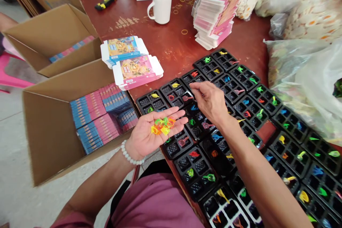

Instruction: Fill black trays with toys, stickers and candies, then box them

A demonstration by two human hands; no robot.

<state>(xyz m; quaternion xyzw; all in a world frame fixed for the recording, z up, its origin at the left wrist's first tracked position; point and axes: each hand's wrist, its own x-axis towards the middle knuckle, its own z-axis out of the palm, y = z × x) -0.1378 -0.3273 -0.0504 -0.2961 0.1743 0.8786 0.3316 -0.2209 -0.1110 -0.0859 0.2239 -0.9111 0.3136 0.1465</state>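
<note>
My left hand (pixel 145 133) lies palm up with its fingers stretched out, and a small pile of yellow, green and orange plastic pieces (pixel 162 125) rests on it. My right hand (pixel 210 101) hangs over the black compartment trays, its thumb and fingertips pressed together; whatever is between them is too small to make out. Beneath those fingertips is a black tray (pixel 192 78) with a red piece in one compartment. Several similar trays, such as one with red and green pieces (pixel 196 172), hold small coloured pieces in some compartments.
Two open cartons (pixel 48 142) with blue and pink boxes stand at the left. Flat boxes (pixel 136 69), a white mug (pixel 162 6), a yellow-black cutter (pixel 105 3) and a stack of pink cards (pixel 213 14) are on the red table. Plastic bags (pixel 301 78) crowd the right side.
</note>
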